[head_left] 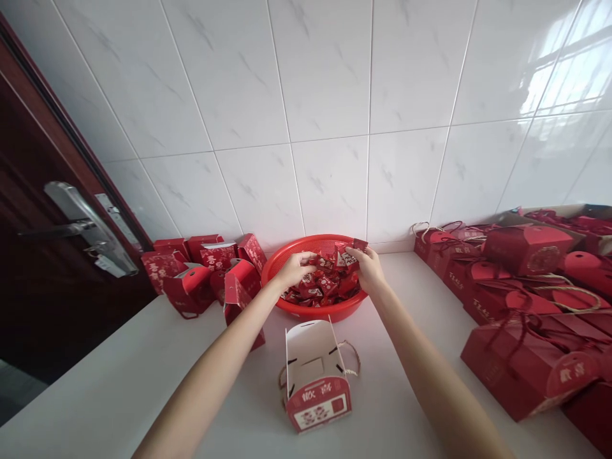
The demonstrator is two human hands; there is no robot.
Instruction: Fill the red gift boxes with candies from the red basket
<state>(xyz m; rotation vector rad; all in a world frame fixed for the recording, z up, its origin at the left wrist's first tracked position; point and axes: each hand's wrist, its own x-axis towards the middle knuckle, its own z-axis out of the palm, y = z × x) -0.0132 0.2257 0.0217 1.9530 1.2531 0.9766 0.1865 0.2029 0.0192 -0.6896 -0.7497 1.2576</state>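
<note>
A red plastic basket (318, 312) against the wall holds many small red wrapped packets (312, 292) with pale printing. Over its right side, my right hand (369, 268) pinches a red packet (345, 258); another dark red piece shows above the fingers. My left hand (297, 269) reaches over the basket's left side, fingers curved and apart, close to the packets; whether it touches one I cannot tell. Between my forearms stands an open-topped red gift box (319, 400) with a white inside and rope handles. No contents show in it.
Several red boxes (191, 290) stand at the left, some with raised flaps. Many red gift boxes with cord handles (521, 363) crowd the right side of the white table (143, 370). Behind is a tiled wall (329, 185); a dark door with a metal handle (90, 226) is at left.
</note>
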